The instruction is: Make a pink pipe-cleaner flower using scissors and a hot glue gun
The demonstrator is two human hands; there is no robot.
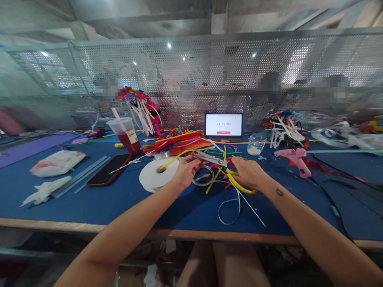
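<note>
Over the middle of the table, my right hand (247, 171) is closed on scissors (220, 162) with silver blades and yellow handles. The blades point left toward my left hand (187, 170), whose fingers are pinched together near the tips. What those fingers hold is too small to make out. A yellow fuzzy stem (176, 154) curves from the hole of a white roll (146, 175) toward the left fingers. Below the hands lie a coiled clear band (202, 182), a short yellow stem (212, 184) and a looped pale strip (220, 211).
Behind my hands is a pile of colourful fuzzy stems (185, 143), with a timer screen (224, 124) beyond. To the left are a drink cup (128, 137), a phone (108, 170) and a plastic bag (58, 163). A pink glue gun (299, 161) with its cord lies right.
</note>
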